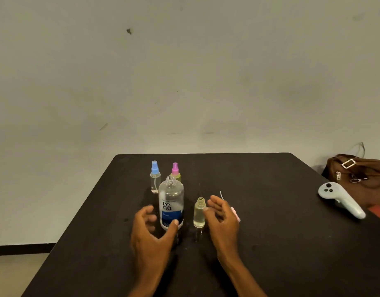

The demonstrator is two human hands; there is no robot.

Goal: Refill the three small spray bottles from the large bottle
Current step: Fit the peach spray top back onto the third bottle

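Wide fingers [147, 211] of left hand [149, 234] flank large bottle [171, 202]; right hand [222, 221] relaxed, empty.

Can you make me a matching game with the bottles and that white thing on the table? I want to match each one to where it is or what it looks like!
Things:
1. large bottle
2. blue-topped bottle
3. small open bottle
4. white controller

Clues:
A. at the right edge of the table, by the brown bag
B. just beside the right hand
C. blue label, no cap
D. back row, next to the pink-topped bottle

Pairs: 1-C, 2-D, 3-B, 4-A
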